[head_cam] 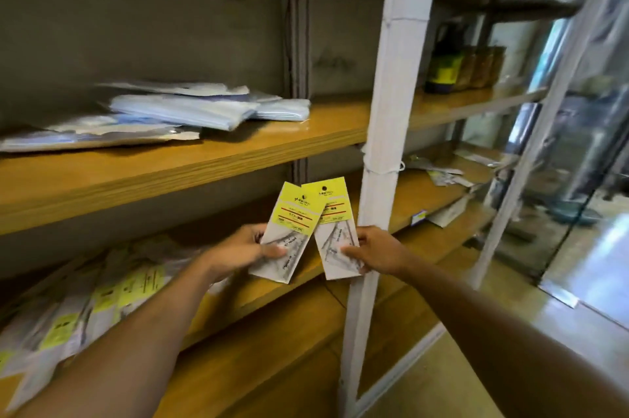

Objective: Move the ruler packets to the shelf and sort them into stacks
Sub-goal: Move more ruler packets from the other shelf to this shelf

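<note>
Hands (238, 249) (377, 252) outstretched, each gripping one packet (296, 213).

We can read no text here. At the centre of the frame, the two ruler packets (295, 216) carry yellow header cards with a dark round mark, red lines and small print, all too blurred to make out. The yellow labels on the packets at lower left (102, 298) are equally illegible to us.
</note>
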Demonstrator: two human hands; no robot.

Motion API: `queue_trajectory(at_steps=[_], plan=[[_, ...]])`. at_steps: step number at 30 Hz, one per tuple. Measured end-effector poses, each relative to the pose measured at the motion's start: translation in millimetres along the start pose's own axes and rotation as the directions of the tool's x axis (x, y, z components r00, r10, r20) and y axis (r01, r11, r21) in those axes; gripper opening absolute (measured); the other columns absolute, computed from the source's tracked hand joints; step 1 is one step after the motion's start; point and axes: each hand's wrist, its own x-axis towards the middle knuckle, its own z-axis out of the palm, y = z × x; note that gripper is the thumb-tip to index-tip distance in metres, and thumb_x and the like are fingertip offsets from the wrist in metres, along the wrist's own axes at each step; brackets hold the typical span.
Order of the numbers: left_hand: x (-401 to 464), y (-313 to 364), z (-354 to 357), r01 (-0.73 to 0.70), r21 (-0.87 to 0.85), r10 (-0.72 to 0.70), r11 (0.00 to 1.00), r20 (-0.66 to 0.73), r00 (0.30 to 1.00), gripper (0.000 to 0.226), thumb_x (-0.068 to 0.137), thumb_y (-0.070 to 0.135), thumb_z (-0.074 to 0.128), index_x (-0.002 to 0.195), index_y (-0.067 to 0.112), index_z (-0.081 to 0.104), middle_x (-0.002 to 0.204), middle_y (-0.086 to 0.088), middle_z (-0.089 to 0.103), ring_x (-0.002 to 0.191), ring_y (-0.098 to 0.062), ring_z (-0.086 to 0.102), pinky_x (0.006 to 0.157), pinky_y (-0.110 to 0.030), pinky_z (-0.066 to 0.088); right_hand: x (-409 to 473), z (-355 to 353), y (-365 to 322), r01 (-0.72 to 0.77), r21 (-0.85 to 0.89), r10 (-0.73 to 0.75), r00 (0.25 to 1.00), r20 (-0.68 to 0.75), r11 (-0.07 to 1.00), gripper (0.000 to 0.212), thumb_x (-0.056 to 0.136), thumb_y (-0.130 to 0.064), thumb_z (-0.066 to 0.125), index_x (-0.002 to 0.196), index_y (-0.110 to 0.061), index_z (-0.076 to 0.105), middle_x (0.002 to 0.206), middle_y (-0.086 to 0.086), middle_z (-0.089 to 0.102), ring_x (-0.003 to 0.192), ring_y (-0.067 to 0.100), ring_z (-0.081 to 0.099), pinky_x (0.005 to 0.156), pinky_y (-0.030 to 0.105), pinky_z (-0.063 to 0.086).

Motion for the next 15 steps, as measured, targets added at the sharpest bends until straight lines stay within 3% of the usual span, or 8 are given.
queue_trajectory(at_steps=[4, 7, 12, 15], plan=[[37.1, 40.3, 59.4, -0.069, 0.056, 0.062, 0.996, 0.12, 0.991, 0.033, 0.089, 0.009, 0.067, 0.122, 0.013, 0.062, 0.113, -0.005, 0.072, 0.098, -0.017, 0.071, 0.081, -0.028, 0.058, -16.2, -51.7, 40.6, -0.053, 0.018, 0.055, 0.991, -0.118, 0.998, 0.021, 0.094, -0.024, 0.06, 0.111, -0.013, 0.06, 0.105, 0.002, 0.067, 0.082, 0.01, 0.066, 0.072, 0.026, 0.058], [64.1, 75.0, 112.8, -0.132, 0.083, 0.115, 0.988, 0.186, 0.976, 0.031, 0.093, 0.006, 0.062, 0.123, 0.012, 0.059, 0.112, -0.005, 0.071, 0.088, -0.009, 0.071, 0.071, -0.02, 0.057, -23.2, -98.2, 69.2, -0.072, -0.002, 0.071, 0.984, -0.164, 0.997, 0.02, 0.095, -0.024, 0.059, 0.11, -0.011, 0.062, 0.102, 0.004, 0.069, 0.075, 0.008, 0.066, 0.072, 0.028, 0.057], [118.7, 118.7, 193.3, -0.18, 0.073, 0.168, 0.981, 0.153, 0.974, 0.029, 0.096, 0.017, 0.06, 0.124, 0.023, 0.057, 0.108, 0.004, 0.072, 0.091, -0.01, 0.072, 0.081, -0.03, 0.059, -28.0, -178.8, 116.9, -0.12, 0.071, 0.133, 0.968, -0.214, 0.99, 0.004, 0.095, -0.021, 0.058, 0.097, -0.018, 0.058, 0.097, 0.003, 0.068, 0.078, 0.01, 0.068, 0.07, 0.026, 0.059], [156.7, 145.0, 232.9, -0.16, 0.053, 0.153, 0.986, 0.115, 0.982, 0.029, 0.096, 0.018, 0.06, 0.123, 0.028, 0.057, 0.108, 0.004, 0.07, 0.093, -0.014, 0.072, 0.084, -0.038, 0.059, -26.9, -226.8, 159.2, -0.15, 0.103, 0.172, 0.948, -0.268, 0.983, 0.024, 0.092, -0.023, 0.061, 0.115, -0.015, 0.056, 0.107, 0.005, 0.067, 0.087, 0.016, 0.07, 0.074, 0.034, 0.06]])
